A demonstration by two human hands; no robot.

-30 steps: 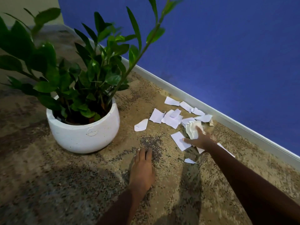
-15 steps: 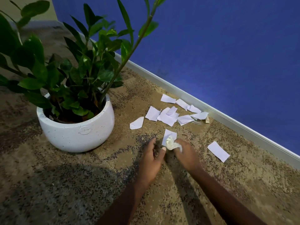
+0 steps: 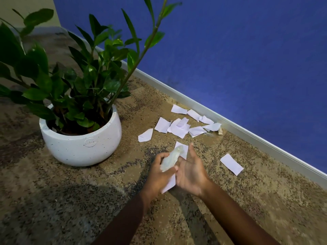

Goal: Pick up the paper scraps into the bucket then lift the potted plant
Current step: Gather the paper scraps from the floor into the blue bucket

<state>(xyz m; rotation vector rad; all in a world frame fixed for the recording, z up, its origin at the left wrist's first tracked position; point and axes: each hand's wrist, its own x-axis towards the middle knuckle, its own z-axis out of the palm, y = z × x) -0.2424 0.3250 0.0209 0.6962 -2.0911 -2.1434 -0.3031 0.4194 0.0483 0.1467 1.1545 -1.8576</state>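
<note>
One head camera, looking forward and down, close over the floor (image 3: pixel 265 200), facing the blue wall (image 3: pixel 247 59), both forearms coming in from the bottom edge

The plant pot (image 3: pixel 80 142) sits left of the paper scraps (image 3: pixel 178 127), which lie by the wall (image 3: pixel 247 50).

Blue wall (image 3: pixel 247 50), pale baseboard (image 3: pixel 247 137), speckled brown carpet (image 3: pixel 53 200)
</note>
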